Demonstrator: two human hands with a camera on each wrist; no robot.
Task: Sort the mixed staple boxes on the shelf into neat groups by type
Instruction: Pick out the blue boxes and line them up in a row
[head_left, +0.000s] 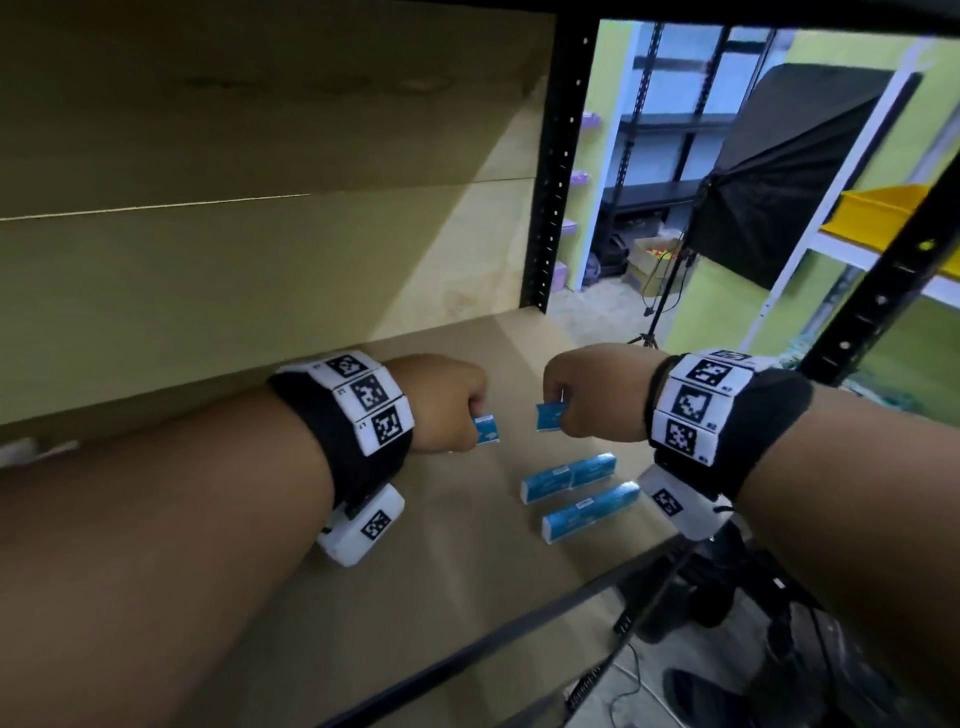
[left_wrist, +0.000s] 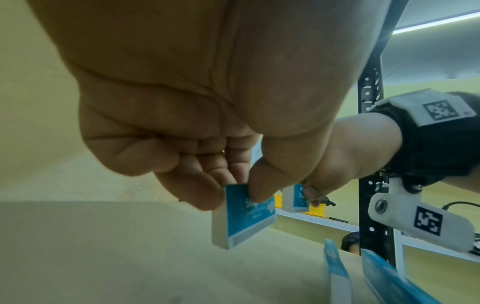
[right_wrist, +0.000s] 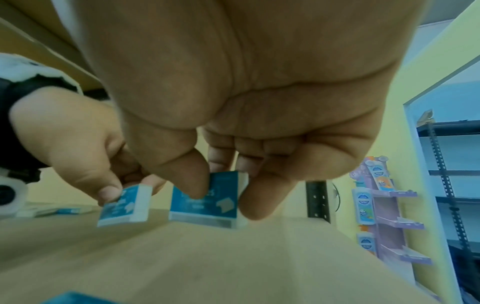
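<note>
2 rows of long boxes (head_left: 569, 477) lie grouped on the shelf (head_left: 415, 545). Left hand (head_left: 441, 402) and right hand (head_left: 597, 395) each pinch 1 small box (head_left: 487, 429), unplaced.

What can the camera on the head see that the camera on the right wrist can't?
Only the head view shows the two rows of blue boxes lying on the shelf, plus the yellow bin and the black softbox light. Only the right wrist view shows the purple display rack and the right hand's thumb pressing its box's printed face. Both show the left hand and right hand each pinching a small blue box.
</note>
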